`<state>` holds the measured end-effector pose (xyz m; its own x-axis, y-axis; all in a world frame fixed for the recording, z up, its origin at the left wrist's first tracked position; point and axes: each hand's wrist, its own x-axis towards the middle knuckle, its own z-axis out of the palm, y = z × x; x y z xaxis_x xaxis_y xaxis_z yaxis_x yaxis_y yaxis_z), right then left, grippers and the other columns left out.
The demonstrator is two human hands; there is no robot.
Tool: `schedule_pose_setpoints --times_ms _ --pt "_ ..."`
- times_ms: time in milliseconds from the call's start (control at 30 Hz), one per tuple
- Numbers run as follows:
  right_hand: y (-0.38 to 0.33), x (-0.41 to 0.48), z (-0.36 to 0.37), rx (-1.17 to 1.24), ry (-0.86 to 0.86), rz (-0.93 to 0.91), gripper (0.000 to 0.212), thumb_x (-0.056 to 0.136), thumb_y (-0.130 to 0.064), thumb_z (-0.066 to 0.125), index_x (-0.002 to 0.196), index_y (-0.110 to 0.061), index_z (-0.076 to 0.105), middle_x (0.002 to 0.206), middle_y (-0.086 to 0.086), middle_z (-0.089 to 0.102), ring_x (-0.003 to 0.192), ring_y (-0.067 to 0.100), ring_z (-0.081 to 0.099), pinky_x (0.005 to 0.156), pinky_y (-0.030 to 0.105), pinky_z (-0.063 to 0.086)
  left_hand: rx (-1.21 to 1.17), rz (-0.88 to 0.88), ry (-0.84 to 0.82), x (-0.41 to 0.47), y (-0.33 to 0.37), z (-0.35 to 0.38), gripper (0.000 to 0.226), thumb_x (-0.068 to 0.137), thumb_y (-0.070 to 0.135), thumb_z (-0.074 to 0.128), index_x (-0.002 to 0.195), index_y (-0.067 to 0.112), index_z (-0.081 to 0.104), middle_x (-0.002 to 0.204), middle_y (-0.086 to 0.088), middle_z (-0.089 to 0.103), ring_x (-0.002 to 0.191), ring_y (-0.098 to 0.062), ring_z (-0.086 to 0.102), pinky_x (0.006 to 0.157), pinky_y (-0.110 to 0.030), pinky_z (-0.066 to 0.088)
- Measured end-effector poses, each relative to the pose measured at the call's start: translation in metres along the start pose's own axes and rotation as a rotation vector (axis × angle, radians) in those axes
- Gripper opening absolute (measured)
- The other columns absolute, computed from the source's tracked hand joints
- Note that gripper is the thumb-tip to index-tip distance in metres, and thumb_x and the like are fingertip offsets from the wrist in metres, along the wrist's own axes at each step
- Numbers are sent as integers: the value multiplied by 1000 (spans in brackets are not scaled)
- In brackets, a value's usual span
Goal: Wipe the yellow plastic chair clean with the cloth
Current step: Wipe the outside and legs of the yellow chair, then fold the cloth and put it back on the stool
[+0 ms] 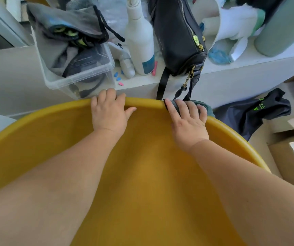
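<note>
The yellow plastic chair [148, 174] fills the lower part of the view, its curved top rim running across the middle. My left hand [109, 112] grips that rim, fingers curled over the far edge and thumb on the inner face. My right hand [188, 119] presses a grey-green cloth [205, 106] onto the rim further right; the cloth is mostly hidden under my fingers and hangs over the back edge.
Just behind the chair is a white ledge [142, 82] crowded with a clear plastic box of clothes [75, 55], a white bottle [140, 38] and a black handbag [176, 36] whose straps hang down to the rim. A dark bag [252, 112] and cardboard [288, 157] lie at the right.
</note>
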<state>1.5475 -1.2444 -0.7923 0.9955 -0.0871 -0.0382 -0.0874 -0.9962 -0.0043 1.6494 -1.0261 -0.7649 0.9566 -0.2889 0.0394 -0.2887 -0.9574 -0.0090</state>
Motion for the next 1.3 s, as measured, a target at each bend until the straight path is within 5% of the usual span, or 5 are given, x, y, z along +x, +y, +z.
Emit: schedule_pose_setpoints --times_ms 500,667,900,1167,1300 --pt "-21 29 -16 86 50 -26 86 90 7 45 159 -40 24 139 1 50 122 32 41 111 47 19 128 136 -120 7 -33 -23 35 101 39 44 129 19 52 121 -7 53 111 -29 49 88 -43 41" --pt "-33 51 -21 98 -4 -31 79 96 5 45 158 -40 25 141 1 48 125 34 39 116 50 23 87 60 -167 -22 -40 -19 69 96 41 52 153 13 24 143 -11 40 132 -31 39 103 -45 40" --pt "-42 30 -84 336 8 -46 42 94 6 51 123 -16 73 108 11 67 99 36 53 89 44 44 -271 -94 -357 -59 -46 -73 79 94 49 55 158 29 13 156 -4 31 140 -30 34 113 -48 34" --pt "-90 -81 -226 928 -247 114 34 102 -6 48 121 -24 70 115 -8 68 103 5 59 85 14 43 -917 -270 -508 -172 -27 -177 77 84 48 72 149 35 34 146 5 45 132 -16 45 108 -39 41" --pt "-114 -129 -300 1145 -268 259 29 106 -15 47 118 -28 70 108 -13 70 101 2 62 87 27 52 -1171 -285 -599 -201 -19 -246 58 90 40 70 142 38 44 131 24 49 124 -4 48 95 -29 43"
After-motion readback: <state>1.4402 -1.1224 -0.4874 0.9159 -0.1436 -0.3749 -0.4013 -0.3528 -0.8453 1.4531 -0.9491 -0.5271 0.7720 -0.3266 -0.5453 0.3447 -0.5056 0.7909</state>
